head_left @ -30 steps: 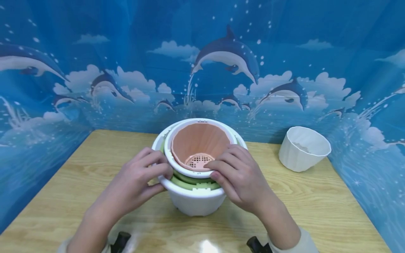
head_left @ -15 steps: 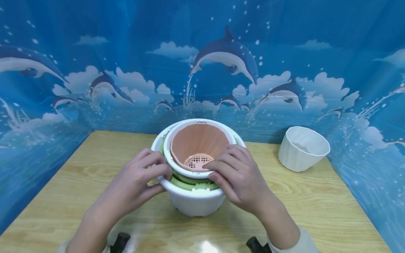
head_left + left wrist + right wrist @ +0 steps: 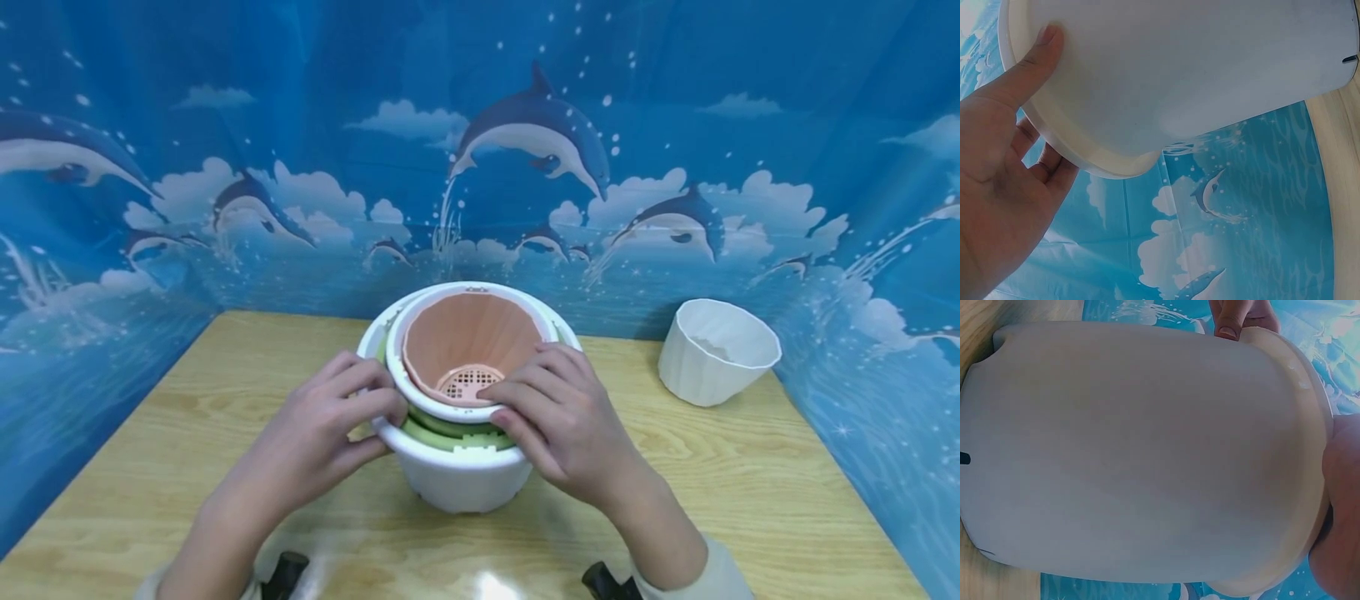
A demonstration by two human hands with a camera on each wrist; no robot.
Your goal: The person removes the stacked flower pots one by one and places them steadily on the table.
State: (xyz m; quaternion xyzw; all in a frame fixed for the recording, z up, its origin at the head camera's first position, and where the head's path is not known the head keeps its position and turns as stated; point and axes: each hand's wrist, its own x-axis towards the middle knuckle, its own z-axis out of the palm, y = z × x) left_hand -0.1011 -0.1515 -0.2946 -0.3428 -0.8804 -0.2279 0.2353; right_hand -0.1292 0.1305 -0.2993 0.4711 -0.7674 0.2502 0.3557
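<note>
In the head view, several flower pots stand nested at the table's middle. The large white outer pot [image 3: 467, 483] holds green pots [image 3: 442, 435], a smaller white pot [image 3: 397, 371] and, innermost, a pink pot [image 3: 472, 333] with a mesh bottom. My left hand [image 3: 322, 425] grips the outer pot's left rim, thumb against the outside wall, as the left wrist view also shows. At the right front, my right hand [image 3: 573, 425] pinches the rims of the pink pot and the smaller white pot. Its fingers reach inside the pink pot, and its thumb lies at the white rim.
A separate white pot [image 3: 697, 367] with a faceted wall leans at the back right of the wooden table [image 3: 750, 500]. Behind the table hangs a blue dolphin-print curtain [image 3: 337, 125], close to the nested pots.
</note>
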